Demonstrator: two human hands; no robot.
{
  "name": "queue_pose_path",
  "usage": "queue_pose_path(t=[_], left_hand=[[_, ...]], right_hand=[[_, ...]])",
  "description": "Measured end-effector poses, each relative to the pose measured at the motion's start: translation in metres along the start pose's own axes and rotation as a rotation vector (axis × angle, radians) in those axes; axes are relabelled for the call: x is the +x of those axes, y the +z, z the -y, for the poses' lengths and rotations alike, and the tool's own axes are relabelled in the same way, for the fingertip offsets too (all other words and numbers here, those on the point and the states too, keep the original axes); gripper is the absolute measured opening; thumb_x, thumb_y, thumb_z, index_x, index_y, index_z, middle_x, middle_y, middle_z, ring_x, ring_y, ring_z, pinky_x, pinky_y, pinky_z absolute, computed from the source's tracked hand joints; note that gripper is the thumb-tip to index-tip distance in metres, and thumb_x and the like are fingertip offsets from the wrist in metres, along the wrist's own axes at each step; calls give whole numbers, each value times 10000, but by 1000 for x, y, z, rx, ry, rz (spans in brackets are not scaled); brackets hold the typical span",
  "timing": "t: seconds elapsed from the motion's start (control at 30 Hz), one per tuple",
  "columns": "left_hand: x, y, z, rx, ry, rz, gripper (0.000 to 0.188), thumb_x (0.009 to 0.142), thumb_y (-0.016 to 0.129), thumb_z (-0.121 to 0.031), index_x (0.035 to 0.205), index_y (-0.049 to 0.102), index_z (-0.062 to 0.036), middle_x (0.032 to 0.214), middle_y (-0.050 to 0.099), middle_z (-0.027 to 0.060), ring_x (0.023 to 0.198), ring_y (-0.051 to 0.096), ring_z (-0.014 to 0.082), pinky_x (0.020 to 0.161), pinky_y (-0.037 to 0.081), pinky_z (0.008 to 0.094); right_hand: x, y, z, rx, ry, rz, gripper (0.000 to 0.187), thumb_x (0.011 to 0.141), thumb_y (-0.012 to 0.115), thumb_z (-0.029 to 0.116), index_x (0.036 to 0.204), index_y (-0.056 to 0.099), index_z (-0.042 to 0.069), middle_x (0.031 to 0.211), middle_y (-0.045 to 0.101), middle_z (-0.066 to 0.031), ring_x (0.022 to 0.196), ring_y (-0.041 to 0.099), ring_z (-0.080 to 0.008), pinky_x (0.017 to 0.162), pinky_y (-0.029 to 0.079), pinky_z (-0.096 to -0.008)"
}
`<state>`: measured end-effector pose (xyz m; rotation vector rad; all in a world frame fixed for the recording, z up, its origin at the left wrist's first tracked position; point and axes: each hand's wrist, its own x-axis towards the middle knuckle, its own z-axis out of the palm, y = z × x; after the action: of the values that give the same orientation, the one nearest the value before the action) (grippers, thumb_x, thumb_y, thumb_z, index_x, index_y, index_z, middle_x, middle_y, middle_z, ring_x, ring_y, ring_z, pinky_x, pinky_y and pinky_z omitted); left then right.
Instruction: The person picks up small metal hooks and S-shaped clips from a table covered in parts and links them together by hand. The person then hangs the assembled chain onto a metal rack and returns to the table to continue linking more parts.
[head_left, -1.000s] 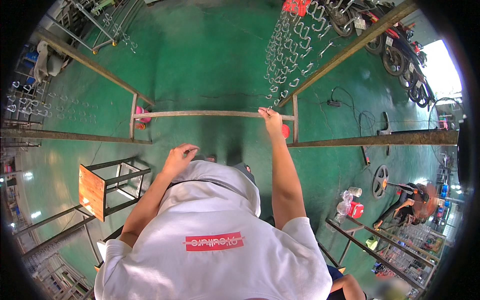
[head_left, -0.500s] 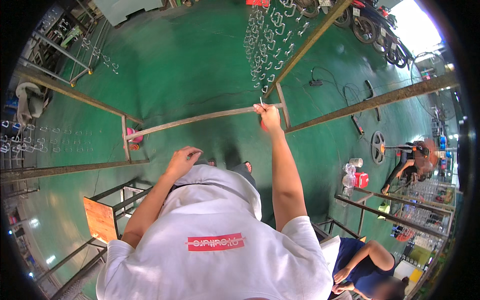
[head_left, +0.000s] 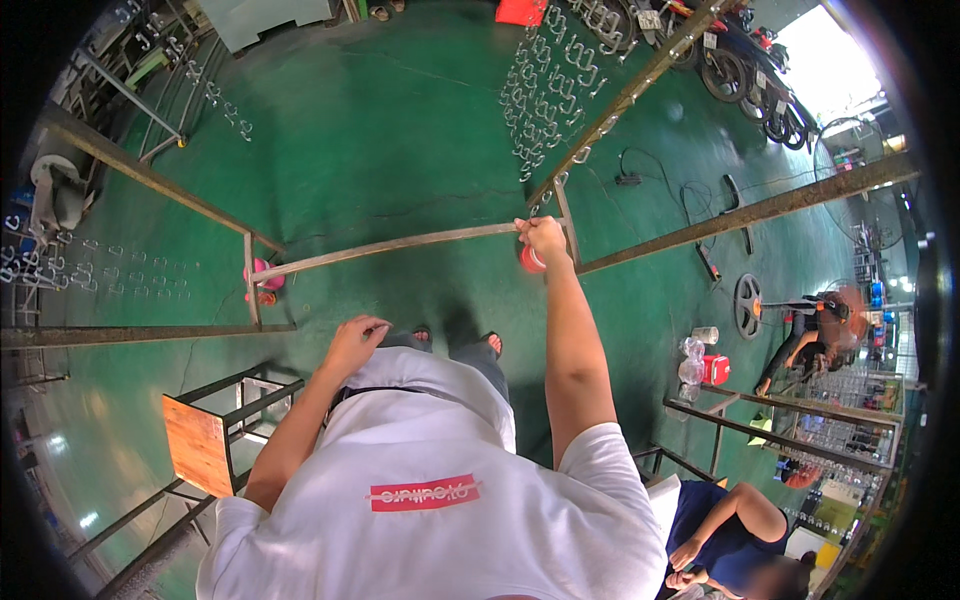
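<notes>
Green floor (head_left: pixel 400 130) spreads across the workshop, with parked motorcycles (head_left: pixel 755 80) over at the far right and a wooden-topped stool (head_left: pixel 198 447) near the person's left side. From where I stand, strands of bent metal hooks (head_left: pixel 548 100) hang beyond the right end of a narrow crossbar (head_left: pixel 400 243), alongside a slanting rail (head_left: pixel 625 105). The right hand (head_left: pixel 542 236) reaches to that end, fingers bunched at the bar; whether they grip it or a hook, I cannot tell. The left hand (head_left: pixel 355 343) hovers before the waist, loosely curled, nothing visible in it.
</notes>
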<state>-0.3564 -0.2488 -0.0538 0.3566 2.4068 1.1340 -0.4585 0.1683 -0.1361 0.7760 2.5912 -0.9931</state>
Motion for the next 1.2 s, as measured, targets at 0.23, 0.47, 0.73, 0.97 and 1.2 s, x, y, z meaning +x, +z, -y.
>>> queue_pose_path(t=[0.23, 0.47, 0.73, 0.97, 1.2], left_hand=[[-15, 6, 7, -40, -59, -60, 192, 885, 606, -174, 997, 704, -52, 945, 681, 103, 800, 634, 223, 721, 491, 314], [-19, 13, -2, -57, -113, -89, 192, 875, 611, -182, 983, 701, -53, 938, 674, 115, 809, 644, 257, 743, 504, 338], [-22, 30, -2, -76, -134, -128, 207, 880, 612, -188, 998, 697, -41, 952, 674, 125, 834, 640, 260, 750, 491, 329], [-25, 40, -9, -91, -181, -159, 207, 880, 610, -187, 994, 695, -37, 947, 675, 121, 818, 637, 250, 727, 484, 332], [-22, 48, -11, -101, -202, -178, 205, 871, 622, -188, 994, 697, -42, 956, 681, 119, 821, 652, 251, 741, 499, 329]], right_hand=[[8, -3, 7, -10, -32, 26, 365, 837, 643, 464, 831, 731, 110, 725, 696, -27, 741, 656, -175, 709, 500, -339], [16, -17, 24, 4, -41, 69, 344, 842, 650, 445, 783, 727, 115, 651, 673, -22, 662, 649, -146, 672, 501, -306], [27, -21, 29, -37, -86, 109, 325, 841, 646, 446, 772, 737, 142, 622, 658, -22, 634, 641, -147, 679, 502, -319], [33, -14, 28, 179, -136, 186, 312, 850, 691, 349, 823, 729, 41, 588, 614, -34, 522, 555, -117, 543, 457, -277], [44, -8, 13, 221, -113, 209, 302, 859, 672, 327, 824, 736, 34, 559, 586, -38, 517, 543, -120, 547, 446, -273]])
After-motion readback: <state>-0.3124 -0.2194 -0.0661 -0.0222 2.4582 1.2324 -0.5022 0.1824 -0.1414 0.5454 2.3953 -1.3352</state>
